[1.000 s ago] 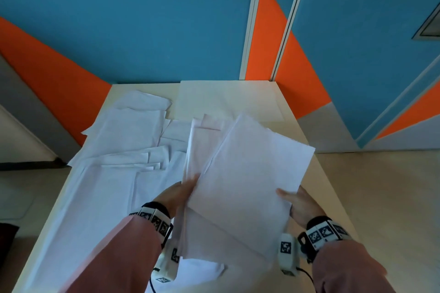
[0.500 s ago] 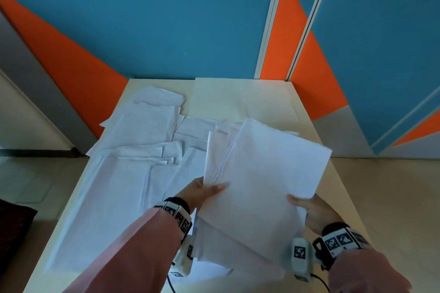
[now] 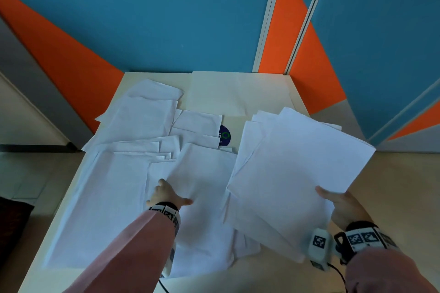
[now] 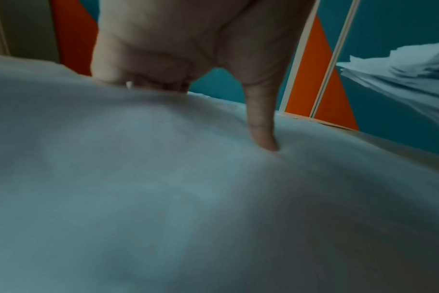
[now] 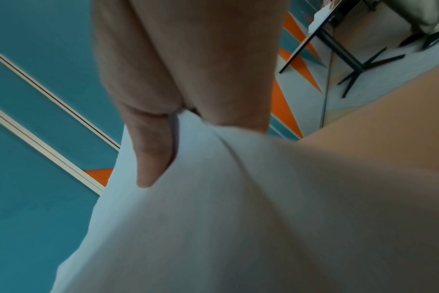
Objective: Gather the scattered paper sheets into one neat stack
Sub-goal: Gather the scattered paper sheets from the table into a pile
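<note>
Office-like room: blue-and-orange panelled wall [image 3: 166, 19], pale table [image 3: 238, 93], black-legged desk [image 5: 338, 39] beyond.

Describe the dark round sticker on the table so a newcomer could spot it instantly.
Start at the pale cream rectangular table against the blue and orange wall, with white paper sheets scattered over it. Near the middle, between those loose sheets and the fanned white paper bundle that the right hand holds, sits a dark blue round sticker, partly covered by paper. It is the only dark, coloured thing among white sheets.
</note>
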`<state>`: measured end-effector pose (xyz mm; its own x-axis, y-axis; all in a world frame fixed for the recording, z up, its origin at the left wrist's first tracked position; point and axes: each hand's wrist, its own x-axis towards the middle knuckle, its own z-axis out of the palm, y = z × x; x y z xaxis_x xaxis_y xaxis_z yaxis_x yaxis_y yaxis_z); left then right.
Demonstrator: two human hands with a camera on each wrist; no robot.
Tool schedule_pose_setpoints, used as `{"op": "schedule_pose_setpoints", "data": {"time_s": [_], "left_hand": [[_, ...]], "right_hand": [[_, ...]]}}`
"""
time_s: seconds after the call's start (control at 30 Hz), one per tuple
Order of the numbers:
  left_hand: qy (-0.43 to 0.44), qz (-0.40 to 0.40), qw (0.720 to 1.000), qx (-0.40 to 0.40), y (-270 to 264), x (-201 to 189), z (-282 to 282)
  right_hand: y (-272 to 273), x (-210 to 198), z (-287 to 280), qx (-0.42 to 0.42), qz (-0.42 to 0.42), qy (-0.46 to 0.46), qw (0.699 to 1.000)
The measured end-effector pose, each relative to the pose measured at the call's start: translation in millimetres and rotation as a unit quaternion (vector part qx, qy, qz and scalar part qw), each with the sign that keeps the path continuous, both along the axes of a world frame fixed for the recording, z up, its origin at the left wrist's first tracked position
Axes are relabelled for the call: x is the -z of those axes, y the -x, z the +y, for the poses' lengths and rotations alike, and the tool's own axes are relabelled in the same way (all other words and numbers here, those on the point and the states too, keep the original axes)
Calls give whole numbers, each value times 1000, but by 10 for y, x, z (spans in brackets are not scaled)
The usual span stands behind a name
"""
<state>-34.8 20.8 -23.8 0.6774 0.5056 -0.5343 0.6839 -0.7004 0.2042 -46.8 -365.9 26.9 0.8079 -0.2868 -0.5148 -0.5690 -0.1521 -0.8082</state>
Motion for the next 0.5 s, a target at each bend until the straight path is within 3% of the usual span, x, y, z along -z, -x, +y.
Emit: {"op": "schedule_pose_setpoints", "data": {"time_s": [0.17, 0.3, 0.5], "left_hand": [[91, -77, 992, -33, 8, 2, -18], [-2, -75, 994, -80, 160, -39, 12], [-21, -56, 991, -120, 183, -117, 145]], "right_hand": [[-18, 3, -3, 2, -32, -35, 999], [-22, -12, 91, -7, -37, -68, 997], [-74, 148, 76, -27, -32, -83, 996]]}}
